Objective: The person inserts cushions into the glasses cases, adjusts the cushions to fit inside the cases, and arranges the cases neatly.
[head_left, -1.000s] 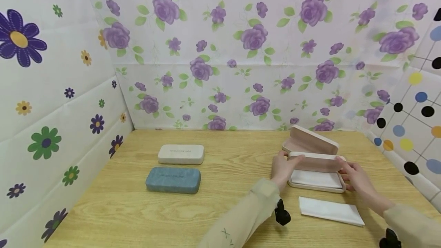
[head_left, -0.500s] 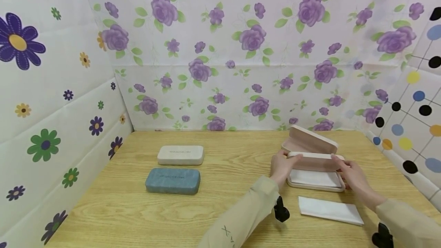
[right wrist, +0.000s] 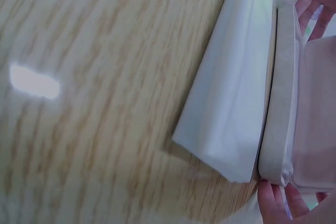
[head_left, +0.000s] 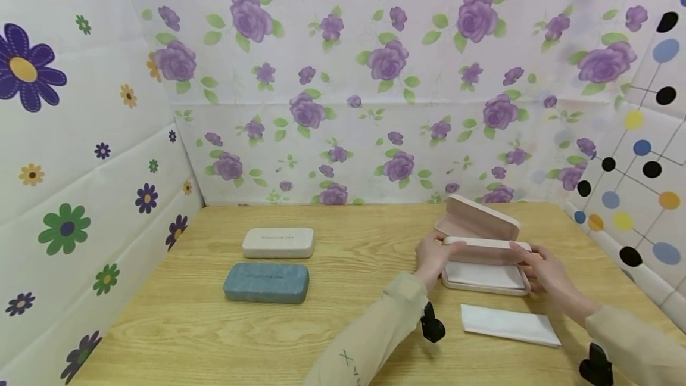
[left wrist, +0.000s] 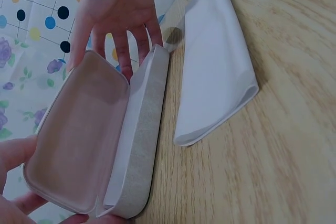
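Left hand [head_left: 433, 257]: grips the left end of an oblong, hard-sided, pale marbled case with a pink lining [head_left: 482, 256], thumb on the raised lid, other fingers bent about that end.
Right hand [head_left: 546, 273]: grips the same case's right end, thumb on the lid, other fingers reaching round the end.
Marbled case: rests on the light wood-grain table [head_left: 364, 225], toward its right edge, base down, lid roughly upright, hinge on the far side.
Inside that case: a flat, white, folded cloth-like piece [head_left: 485, 276] lies along the base.
Loose cloth: a second white folded cloth [head_left: 509, 324], flat on the table just in front of the marbled case, on the side away from the back edge.
Far case: a pale pink oblong case [head_left: 480, 219], lid up, near the table's back right corner; whether it touches the marbled one cannot be told.
Shut cases: an off-white rounded oblong one [head_left: 278, 242] toward the back left corner, and a blue, mottled, rounded oblong one [head_left: 266, 283] just in front, nearer the left edge.
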